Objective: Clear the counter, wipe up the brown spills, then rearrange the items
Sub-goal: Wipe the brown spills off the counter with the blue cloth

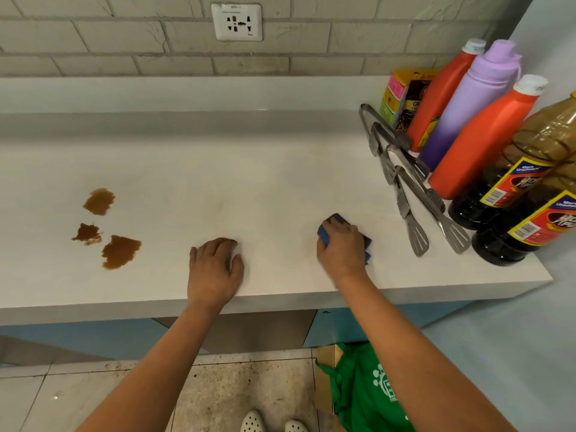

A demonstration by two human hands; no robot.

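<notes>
Three brown spills [120,251] lie on the left part of the white counter [249,188]. My right hand [341,247] presses a dark blue cloth [338,220] flat on the counter right of centre, fingers closed over it. My left hand [215,269] rests palm down near the front edge, holding nothing. Items crowd the right end: two orange bottles [480,141], a purple flask [464,110], two dark sauce bottles [511,188], a yellow packet [402,98] and two metal tongs [414,194].
A wall socket [237,21] sits on the brick backsplash above the counter. Below the counter's front edge a green bag [364,388] lies on a cardboard box on the tiled floor, beside my white shoes [271,424].
</notes>
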